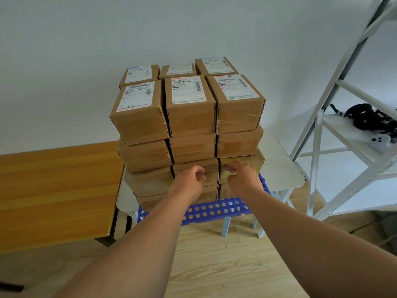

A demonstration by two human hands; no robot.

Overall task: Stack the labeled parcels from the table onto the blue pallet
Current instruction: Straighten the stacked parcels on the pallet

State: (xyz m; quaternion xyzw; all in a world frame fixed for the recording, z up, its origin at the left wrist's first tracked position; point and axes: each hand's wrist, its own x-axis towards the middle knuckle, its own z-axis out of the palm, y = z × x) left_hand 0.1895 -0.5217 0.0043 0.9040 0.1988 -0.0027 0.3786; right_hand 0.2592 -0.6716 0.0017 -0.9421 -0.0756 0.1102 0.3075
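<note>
Parcels, brown cardboard boxes with white shipping labels on their tops, stand stacked four layers high on the blue pallet, directly beyond and above a person's two outstretched bare hands. The left hand reaches to the front face of the middle box in the third layer down, fingers loosely curled with nothing in them; whether the fingertips actually touch the taped cardboard cannot be told. The right hand, just beside it, is held the same way against the neighbouring box on that side, fingers bent and holding nothing. The perforated edge of the pallet shows just below both wrists, resting on a small white table whose top spreads out past the right hand. Well to the left of the left hand lies a wooden tabletop. Far off to the right of the right hand rises a white metal shelving rack, carrying black gear and a white controller
</note>
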